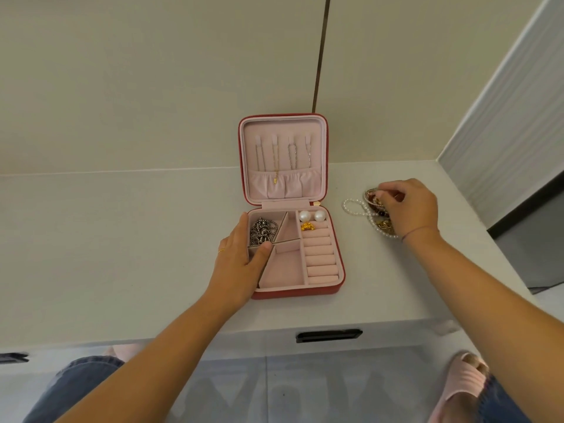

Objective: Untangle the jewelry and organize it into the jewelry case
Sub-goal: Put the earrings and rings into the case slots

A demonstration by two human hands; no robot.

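- Jewelry case, red outside and pink inside, lying open at centre of frame on white counter, with lid standing upright towards the wall.
- Hung inside the lid: several thin chains, tails tucked into a gathered pocket.
- In the upper left compartment: heaped silver ball chain.
- In the upper right corner of the tray: two pearl earrings side by side, with a small gold piece just below, above the ring rolls.
- Left hand at lower left of the case, fingers straight along the outside of the left wall, thumb laid over the rim onto the slanted divider; nothing clasped; gold ring on one finger.
- Right hand at right of frame, well apart from the case, fingers curled down into the tangled jewelry and gripping it.
- Tangle on the counter: a white pearl strand looping out to the left, gold and dark red bits beneath the fingers, not clear enough to sort apart.
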